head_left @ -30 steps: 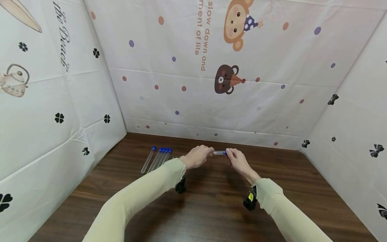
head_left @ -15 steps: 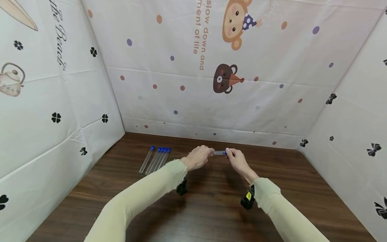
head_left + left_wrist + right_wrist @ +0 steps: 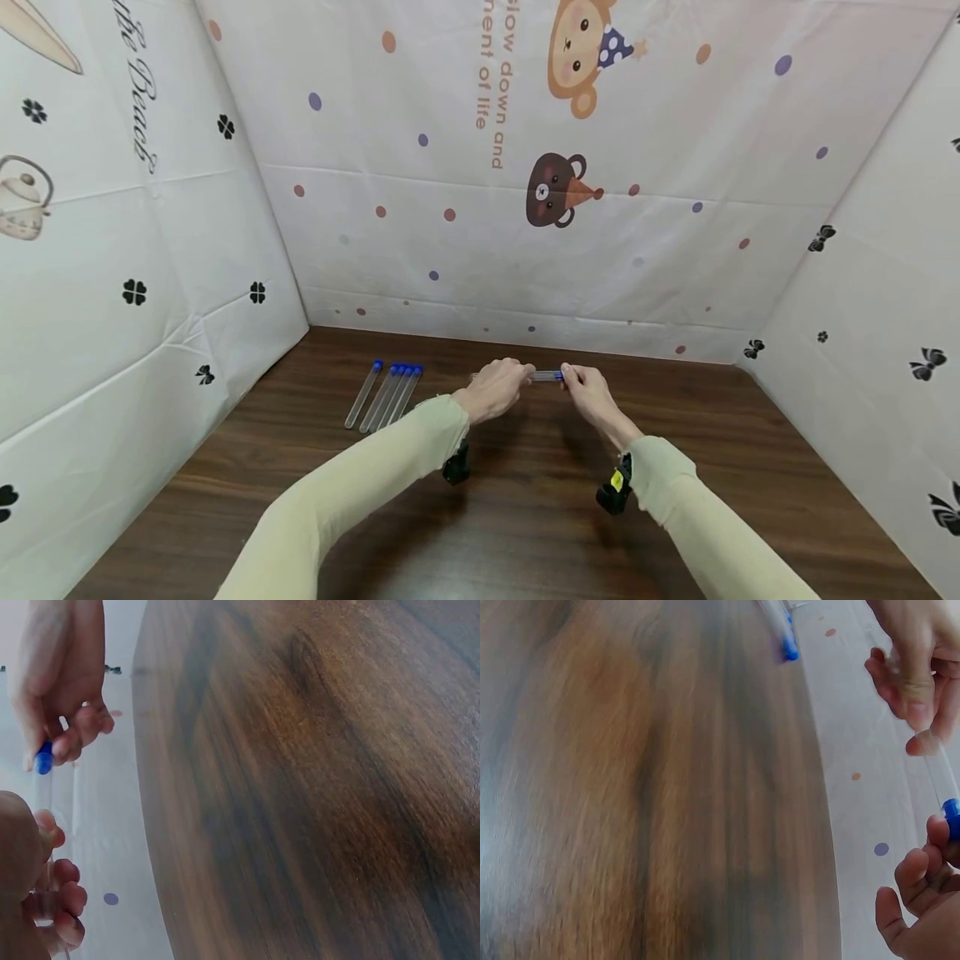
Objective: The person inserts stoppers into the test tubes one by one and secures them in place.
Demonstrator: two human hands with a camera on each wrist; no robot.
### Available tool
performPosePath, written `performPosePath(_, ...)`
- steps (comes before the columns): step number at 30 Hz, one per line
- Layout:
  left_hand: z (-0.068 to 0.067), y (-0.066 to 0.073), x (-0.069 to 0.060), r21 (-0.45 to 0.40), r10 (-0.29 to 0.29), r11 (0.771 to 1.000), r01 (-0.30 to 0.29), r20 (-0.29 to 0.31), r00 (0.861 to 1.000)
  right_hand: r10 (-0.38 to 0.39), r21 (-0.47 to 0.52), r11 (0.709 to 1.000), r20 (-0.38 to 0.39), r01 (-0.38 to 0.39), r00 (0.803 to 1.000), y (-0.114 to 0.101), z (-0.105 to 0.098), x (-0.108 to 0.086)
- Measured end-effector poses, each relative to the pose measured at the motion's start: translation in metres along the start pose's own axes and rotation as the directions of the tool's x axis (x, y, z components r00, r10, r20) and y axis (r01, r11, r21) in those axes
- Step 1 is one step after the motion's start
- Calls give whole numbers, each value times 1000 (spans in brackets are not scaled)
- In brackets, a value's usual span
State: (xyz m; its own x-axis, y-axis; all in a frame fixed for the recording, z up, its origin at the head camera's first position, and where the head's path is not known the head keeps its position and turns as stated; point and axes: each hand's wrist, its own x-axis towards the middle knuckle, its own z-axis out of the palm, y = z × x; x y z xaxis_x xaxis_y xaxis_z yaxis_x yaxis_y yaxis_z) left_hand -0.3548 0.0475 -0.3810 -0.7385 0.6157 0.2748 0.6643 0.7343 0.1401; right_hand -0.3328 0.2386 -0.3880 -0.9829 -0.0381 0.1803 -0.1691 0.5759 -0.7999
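A clear test tube [image 3: 544, 376] with a blue cap [image 3: 44, 760] is held level above the far part of the table. My left hand [image 3: 497, 390] grips the tube's body, with the fingers curled round it in the left wrist view. My right hand [image 3: 595, 400] pinches the blue cap between thumb and fingers. In the right wrist view the cap sits at the tube's mouth; I cannot tell how tightly. Much of the tube is hidden behind my left hand.
Several capped test tubes [image 3: 387, 402] lie side by side on the dark wooden table [image 3: 525, 533], left of my left hand. One tube [image 3: 363, 395] lies slightly apart from the others. A printed white cloth [image 3: 450, 250] stands behind the table and along both sides.
Both hands keep their hold on the tube and cap, nearly in place. A bit of the tube's end now shows left of my left hand. The head view has shifted slightly.
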Motion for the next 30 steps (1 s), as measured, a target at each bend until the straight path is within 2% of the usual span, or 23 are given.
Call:
performPosePath(4, 0, 0, 0, 1, -5, 1000, 5, -9, 1000, 19, 15, 1000, -1, -19, 1000, -1, 0, 1)
performPosePath(10, -1, -1, 2, -3, -4, 1000, 4, -7, 1000, 9, -65, 998, 1, -9, 1000, 0, -2, 8)
performPosePath(16, -5, -3, 7, 18, 22, 1000, -23, 54, 998, -13, -142, 990, 12, 14, 1000, 3, -9, 13)
performPosePath(21, -10, -5, 7, 18, -9, 1000, 7, 109, 994, -37, -192, 981, -12, 34, 999, 5, -15, 17)
performPosePath(27, -20, -17, -1, -21, -37, 999, 41, 158, 987, -35, -242, 969, 30, 41, 999, 8, -27, 17)
performPosePath(30, -26, -24, -4, -34, -58, 997, 64, 162, 985, -31, -265, 964, 31, 38, 999, 10, -31, 17)
